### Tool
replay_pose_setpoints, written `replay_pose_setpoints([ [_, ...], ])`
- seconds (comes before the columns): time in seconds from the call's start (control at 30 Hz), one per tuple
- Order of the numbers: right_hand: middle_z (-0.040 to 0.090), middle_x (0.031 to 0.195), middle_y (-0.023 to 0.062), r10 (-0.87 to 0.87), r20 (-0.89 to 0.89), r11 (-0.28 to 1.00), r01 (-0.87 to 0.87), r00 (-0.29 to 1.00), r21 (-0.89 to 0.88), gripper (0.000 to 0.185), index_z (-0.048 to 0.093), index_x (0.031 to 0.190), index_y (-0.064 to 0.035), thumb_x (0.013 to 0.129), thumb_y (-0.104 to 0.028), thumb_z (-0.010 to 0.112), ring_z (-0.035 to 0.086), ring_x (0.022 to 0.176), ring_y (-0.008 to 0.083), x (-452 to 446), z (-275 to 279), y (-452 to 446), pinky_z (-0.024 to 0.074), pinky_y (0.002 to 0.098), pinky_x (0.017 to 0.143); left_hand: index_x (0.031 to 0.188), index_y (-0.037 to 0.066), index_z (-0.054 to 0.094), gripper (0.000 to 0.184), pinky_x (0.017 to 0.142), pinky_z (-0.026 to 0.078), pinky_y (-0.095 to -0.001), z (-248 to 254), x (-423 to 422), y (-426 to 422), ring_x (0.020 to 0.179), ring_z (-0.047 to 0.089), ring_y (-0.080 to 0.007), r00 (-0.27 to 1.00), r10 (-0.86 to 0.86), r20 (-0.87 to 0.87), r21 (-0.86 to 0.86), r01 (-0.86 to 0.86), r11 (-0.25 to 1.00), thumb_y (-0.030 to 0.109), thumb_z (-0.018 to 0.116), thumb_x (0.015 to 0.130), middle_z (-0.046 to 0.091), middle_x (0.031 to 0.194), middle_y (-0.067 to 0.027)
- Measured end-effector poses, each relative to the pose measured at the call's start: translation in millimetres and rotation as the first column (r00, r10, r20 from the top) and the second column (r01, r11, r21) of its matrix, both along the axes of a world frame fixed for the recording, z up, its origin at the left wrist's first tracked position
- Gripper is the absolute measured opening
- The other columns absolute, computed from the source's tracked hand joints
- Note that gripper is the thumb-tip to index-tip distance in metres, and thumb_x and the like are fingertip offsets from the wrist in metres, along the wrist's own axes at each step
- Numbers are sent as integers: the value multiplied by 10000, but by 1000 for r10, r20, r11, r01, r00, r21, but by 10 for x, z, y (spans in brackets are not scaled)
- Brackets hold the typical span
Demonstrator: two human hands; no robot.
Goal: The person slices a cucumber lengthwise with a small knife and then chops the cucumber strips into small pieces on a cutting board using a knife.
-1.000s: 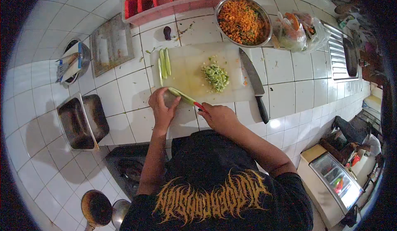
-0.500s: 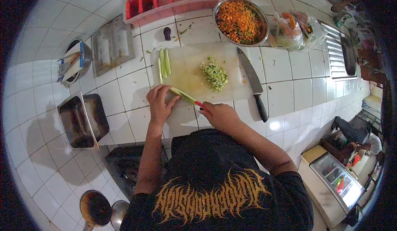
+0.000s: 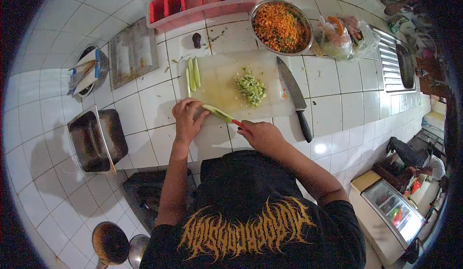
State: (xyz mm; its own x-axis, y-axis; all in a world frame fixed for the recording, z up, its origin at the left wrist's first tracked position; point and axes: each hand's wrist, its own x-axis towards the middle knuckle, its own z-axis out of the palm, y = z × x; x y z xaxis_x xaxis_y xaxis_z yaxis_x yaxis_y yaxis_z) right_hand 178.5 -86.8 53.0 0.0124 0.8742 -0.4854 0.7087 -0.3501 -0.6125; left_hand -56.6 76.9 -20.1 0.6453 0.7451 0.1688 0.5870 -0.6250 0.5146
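Note:
My left hand [image 3: 187, 119] grips the left end of a green cucumber strip [image 3: 218, 113] at the near edge of the cutting board [image 3: 217, 88]. A small red-handled knife [image 3: 238, 124] is held in my right hand [image 3: 260, 135], its blade along the strip's right end. Several cut cucumber strips [image 3: 193, 74] lie at the board's left side. Chopped green pieces [image 3: 251, 88] form a pile right of the board's middle. Across the board's right edge lies a large knife [image 3: 291, 84] with a black handle.
Behind the board stand a metal bowl of chopped orange vegetables [image 3: 279, 27], a plastic bag [image 3: 345, 37] and a red compartment tray [image 3: 202, 1]. Metal containers [image 3: 96, 139] sit at the left. A dark stove [image 3: 144, 192] is below the counter, near my left arm.
The small knife and my right hand have shifted slightly right. The strip has turned a little, showing more of its pale face, with my left hand still on its end.

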Motion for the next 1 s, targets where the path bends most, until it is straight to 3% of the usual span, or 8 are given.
replay_pose_setpoints([
  [0.3, 697, 833, 189, 29, 15, 1000, -29, 999, 9, 338, 616, 1136, -114, 1008, -414, 525, 674, 780, 424, 91, 65, 1, 527, 552, 701, 1093, 155, 673, 278, 1014, 331, -483, 46, -25, 50, 1157, 512, -285, 996, -82, -28, 24, 83, 996, 264, 748, 849, 582, 1166, -42],
  [0.5, 691, 819, 191, 63, 41, 998, -64, 997, 22, 351, 624, 1123, -115, 1007, -430, 523, 667, 766, 428, 182, 95, 67, 518, 558, 691, 1096, 117, 665, 264, 991, 373, -470, 298, 99, 208, 1099, 551, -285, 945, -307, -110, 32, 312, 950, 217, 717, 856, 605, 1106, -59],
  [0.57, 691, 815, 190, 94, 53, 995, -96, 994, 25, 352, 627, 1124, -116, 1007, -431, 522, 666, 763, 428, 201, 92, 81, 516, 560, 688, 1067, 104, 667, 224, 959, 417, -441, 327, 153, 231, 1078, 573, -265, 873, -470, -128, 57, 480, 875, 200, 695, 866, 615, 1074, -64],
  [0.67, 689, 806, 192, 118, 51, 990, -122, 992, 75, 355, 628, 1125, -115, 1007, -433, 523, 664, 758, 427, 198, 84, 73, 516, 556, 683, 1030, 102, 671, 189, 938, 443, -422, 331, 155, 295, 1059, 586, -261, 839, -528, -129, 52, 538, 841, 193, 688, 865, 621, 1058, -62],
  [1.0, 699, 832, 196, 171, 70, 984, -167, 983, -54, 367, 622, 1108, -111, 1009, -446, 511, 685, 789, 421, 384, 170, 14, 538, 558, 701, 1007, 99, 682, 177, 932, 456, -434, 315, 173, 325, 1019, 601, -282, 829, -537, -155, 50, 550, 834, 178, 688, 849, 621, 1024, -71],
])
